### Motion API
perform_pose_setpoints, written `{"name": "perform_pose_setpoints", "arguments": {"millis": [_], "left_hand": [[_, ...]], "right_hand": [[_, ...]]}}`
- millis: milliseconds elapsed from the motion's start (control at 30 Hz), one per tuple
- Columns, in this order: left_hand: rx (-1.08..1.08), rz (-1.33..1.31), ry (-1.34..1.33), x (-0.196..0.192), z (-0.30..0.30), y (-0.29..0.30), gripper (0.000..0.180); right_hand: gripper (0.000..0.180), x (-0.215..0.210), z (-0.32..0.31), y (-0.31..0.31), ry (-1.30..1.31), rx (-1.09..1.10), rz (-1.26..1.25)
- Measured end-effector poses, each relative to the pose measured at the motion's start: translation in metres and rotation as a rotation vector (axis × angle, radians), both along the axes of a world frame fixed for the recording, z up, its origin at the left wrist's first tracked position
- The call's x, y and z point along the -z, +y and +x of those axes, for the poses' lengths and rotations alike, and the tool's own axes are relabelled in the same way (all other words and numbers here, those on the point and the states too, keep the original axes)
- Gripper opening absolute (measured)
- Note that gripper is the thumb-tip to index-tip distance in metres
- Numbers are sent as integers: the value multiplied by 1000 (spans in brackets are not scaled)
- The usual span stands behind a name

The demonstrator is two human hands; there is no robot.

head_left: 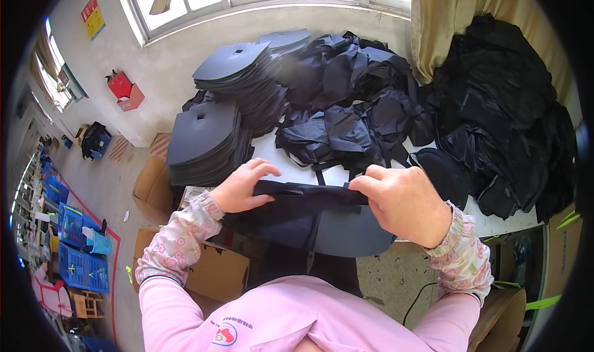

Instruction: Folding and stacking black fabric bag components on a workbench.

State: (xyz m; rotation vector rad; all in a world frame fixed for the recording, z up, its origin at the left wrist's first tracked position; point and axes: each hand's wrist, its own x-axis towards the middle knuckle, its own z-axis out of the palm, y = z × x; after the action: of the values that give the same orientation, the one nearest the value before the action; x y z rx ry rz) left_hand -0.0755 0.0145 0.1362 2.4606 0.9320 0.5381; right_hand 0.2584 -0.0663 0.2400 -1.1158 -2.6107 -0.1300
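In front of my body lies a black fabric piece (278,212), with a dark grey curved panel (352,233) showing at its right part. My right hand (405,204) is closed in a pinch on the fabric's far edge, knuckles up. At its left end is my left hand (242,188), thumb and fingers spread apart, the thumb lying against the cloth. Whether the panel sits inside the fabric or under it, I cannot tell. Beyond my hands, a heap of black fabric pieces (337,132) covers much of the white table (269,157).
Stacks of dark grey panels (204,135) stand at the table's left, near its edge. A large black fabric pile (501,117) rises at the right by the curtain (458,17). Cardboard boxes (216,268) sit below on the left. Blue crates (83,268) stand farther left on the floor.
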Motion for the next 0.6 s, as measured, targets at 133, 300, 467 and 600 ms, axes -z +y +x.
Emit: {"name": "perform_pose_setpoints", "arguments": {"millis": [133,300,467,600], "left_hand": [[237,35,-229,-9,55,-16,67],[259,50,-162,-4,63,-17,49],[0,15,-103,1,23,-14,31],[-118,18,26,2,-21,-25,28]], "right_hand": [[12,-22,-25,-2,-30,-111,29],[13,-34,-29,-6,-118,-120,34],[16,-36,2,-7,-39,1,17],[18,-32,23,-10,137,-28,-120]]}}
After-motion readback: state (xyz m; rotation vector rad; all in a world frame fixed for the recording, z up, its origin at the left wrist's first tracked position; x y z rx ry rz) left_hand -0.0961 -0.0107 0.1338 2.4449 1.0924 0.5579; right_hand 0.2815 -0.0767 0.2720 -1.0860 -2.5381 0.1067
